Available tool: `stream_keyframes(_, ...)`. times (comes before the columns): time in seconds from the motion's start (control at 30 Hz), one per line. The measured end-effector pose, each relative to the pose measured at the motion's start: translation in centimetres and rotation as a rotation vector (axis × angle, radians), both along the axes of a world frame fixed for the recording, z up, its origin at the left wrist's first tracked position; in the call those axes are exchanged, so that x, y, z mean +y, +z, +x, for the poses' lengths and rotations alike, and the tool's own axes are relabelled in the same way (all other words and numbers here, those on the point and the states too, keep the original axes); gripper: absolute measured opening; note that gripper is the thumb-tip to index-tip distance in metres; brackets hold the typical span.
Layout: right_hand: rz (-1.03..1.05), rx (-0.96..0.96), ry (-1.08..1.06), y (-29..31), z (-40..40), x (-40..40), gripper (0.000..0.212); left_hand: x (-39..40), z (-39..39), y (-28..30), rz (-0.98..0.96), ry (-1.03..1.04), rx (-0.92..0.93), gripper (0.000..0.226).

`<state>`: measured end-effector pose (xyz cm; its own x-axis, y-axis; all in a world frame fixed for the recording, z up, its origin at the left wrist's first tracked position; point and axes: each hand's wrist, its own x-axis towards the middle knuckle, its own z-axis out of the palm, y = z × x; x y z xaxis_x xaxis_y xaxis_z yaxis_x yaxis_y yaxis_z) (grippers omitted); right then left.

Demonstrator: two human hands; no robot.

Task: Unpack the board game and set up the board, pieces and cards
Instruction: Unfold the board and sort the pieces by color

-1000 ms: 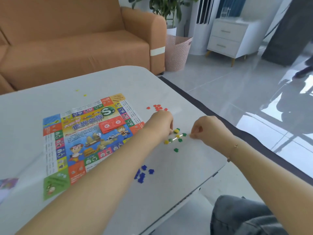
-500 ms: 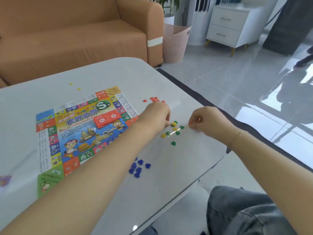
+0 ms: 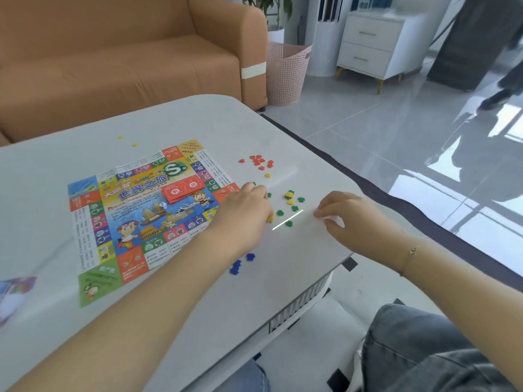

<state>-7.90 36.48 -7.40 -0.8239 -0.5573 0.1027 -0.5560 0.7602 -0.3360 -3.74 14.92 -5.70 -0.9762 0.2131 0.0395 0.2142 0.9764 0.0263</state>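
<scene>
Head view: board point(image 3: 141, 216) lies flat on the counter point(image 3: 198, 123), red cards point(image 3: 182, 191) stacked at its centre. Left hand point(image 3: 243, 213) is curled over the mixed green and yellow pieces point(image 3: 288, 206) (what it pinches I can't tell). Right hand point(image 3: 351, 219) has its fingers bent, tips on the counter, holding nothing visible. Red pieces point(image 3: 259, 161) and blue pieces point(image 3: 239, 264) are already grouped. Best approach: slide pieces one colour at a time, well away from the edge.

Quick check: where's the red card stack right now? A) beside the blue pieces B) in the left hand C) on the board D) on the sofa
C: the red card stack lies on the board, near its middle, clear of both hands.
</scene>
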Motion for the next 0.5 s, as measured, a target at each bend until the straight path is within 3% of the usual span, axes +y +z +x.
stream_keyframes(0.23,-0.232,-0.101,-0.128,0.3,-1.4,-1.4,0.018,0.0,0.6,0.9,0.181,0.005,-0.107,0.039)
stream_keyframes(0.5,-0.005,0.037,0.044,0.3,-2.5,-3.4,0.038,-0.4,-0.2,0.8,0.263,0.075,-0.072,0.046)
